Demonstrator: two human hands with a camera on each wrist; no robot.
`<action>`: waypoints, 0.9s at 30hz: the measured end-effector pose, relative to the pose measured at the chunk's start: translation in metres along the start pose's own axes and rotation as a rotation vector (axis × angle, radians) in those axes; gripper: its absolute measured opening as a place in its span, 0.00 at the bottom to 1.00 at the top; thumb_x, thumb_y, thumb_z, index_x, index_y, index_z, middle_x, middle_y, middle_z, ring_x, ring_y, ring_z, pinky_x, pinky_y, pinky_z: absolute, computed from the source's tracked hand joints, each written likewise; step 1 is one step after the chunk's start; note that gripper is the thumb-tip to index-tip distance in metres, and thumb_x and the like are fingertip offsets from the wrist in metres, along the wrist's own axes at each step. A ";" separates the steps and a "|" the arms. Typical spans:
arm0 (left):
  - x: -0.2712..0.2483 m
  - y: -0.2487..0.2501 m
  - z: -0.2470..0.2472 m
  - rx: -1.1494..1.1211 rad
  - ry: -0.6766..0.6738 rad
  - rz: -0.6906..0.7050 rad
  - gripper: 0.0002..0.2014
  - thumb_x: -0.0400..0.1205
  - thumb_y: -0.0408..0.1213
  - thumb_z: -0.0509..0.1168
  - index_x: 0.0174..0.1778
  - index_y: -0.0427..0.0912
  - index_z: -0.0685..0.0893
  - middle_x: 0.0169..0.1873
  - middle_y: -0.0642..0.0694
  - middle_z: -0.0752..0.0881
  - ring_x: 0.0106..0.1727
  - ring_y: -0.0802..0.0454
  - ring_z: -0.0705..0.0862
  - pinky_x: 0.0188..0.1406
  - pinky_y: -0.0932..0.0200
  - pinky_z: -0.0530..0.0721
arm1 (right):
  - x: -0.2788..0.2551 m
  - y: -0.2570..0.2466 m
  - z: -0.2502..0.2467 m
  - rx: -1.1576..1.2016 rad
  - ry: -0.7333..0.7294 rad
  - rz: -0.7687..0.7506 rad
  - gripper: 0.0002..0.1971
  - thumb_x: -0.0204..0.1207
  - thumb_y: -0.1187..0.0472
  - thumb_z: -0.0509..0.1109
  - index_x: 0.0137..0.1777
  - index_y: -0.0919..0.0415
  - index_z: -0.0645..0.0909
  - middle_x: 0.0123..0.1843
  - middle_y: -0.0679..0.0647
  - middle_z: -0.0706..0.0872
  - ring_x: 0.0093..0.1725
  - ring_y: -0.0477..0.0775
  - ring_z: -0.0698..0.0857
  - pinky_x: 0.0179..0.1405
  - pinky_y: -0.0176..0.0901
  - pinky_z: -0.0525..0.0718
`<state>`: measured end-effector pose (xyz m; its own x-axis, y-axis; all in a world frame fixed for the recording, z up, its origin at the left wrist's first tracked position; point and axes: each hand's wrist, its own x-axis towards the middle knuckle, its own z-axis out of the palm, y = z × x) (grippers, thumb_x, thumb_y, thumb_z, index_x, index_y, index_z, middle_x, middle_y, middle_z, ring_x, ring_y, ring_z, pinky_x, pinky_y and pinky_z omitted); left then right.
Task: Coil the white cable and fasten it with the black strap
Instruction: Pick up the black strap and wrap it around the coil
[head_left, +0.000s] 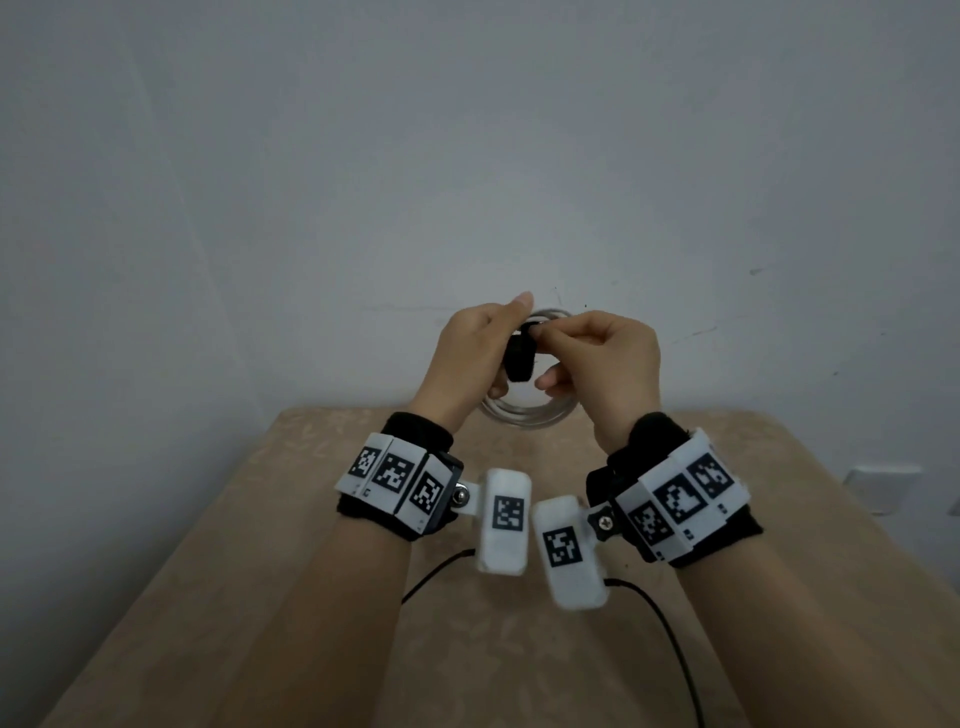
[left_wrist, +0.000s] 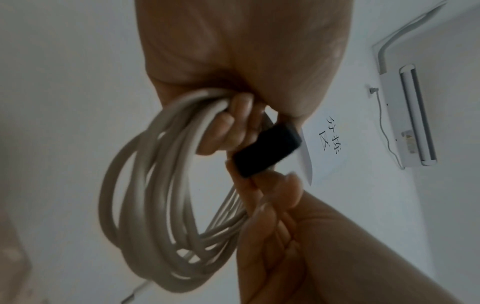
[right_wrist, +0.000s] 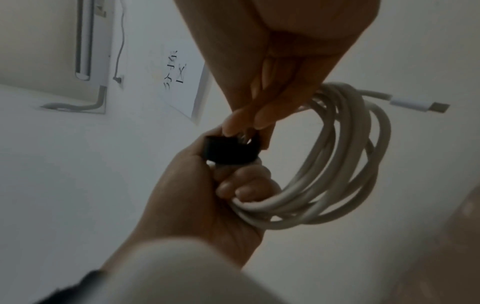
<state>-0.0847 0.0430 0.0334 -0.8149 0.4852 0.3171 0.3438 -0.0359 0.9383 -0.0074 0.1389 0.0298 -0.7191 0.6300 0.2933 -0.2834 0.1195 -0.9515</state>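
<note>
1. The left hand (head_left: 467, 353) has its fingers curled round the white cable (right_wrist: 345, 164), which is wound into a ring.
2. The right hand (head_left: 605, 364) pinches the black strap (right_wrist: 228, 151), which loops round one side of the ring.
3. Both hands hold it up in the air, above the far edge of the tan table (head_left: 311, 519).
4. A USB plug (right_wrist: 420, 105) sticks out from the ring.
</note>
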 end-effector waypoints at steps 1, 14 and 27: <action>0.000 -0.001 0.000 -0.021 -0.003 -0.005 0.16 0.85 0.47 0.62 0.39 0.37 0.77 0.23 0.46 0.69 0.17 0.55 0.66 0.16 0.64 0.64 | 0.000 -0.001 -0.001 -0.003 0.017 -0.010 0.07 0.71 0.65 0.77 0.38 0.65 0.81 0.25 0.53 0.88 0.20 0.50 0.85 0.22 0.39 0.82; -0.001 -0.002 -0.002 0.042 -0.018 0.138 0.06 0.84 0.39 0.65 0.46 0.41 0.78 0.20 0.54 0.73 0.16 0.61 0.67 0.16 0.67 0.65 | 0.010 -0.016 -0.022 0.008 -0.102 0.033 0.10 0.76 0.69 0.63 0.53 0.60 0.82 0.31 0.57 0.91 0.27 0.55 0.89 0.30 0.47 0.88; -0.010 0.005 0.004 0.114 -0.272 0.097 0.05 0.84 0.37 0.65 0.49 0.39 0.78 0.13 0.57 0.70 0.14 0.62 0.63 0.15 0.68 0.63 | 0.020 -0.007 -0.033 -0.120 -0.138 -0.096 0.08 0.74 0.65 0.73 0.35 0.65 0.88 0.33 0.56 0.89 0.35 0.46 0.86 0.42 0.36 0.83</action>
<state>-0.0725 0.0414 0.0341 -0.6260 0.7012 0.3412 0.4763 -0.0027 0.8793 0.0013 0.1765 0.0393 -0.7745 0.5014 0.3857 -0.2835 0.2699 -0.9202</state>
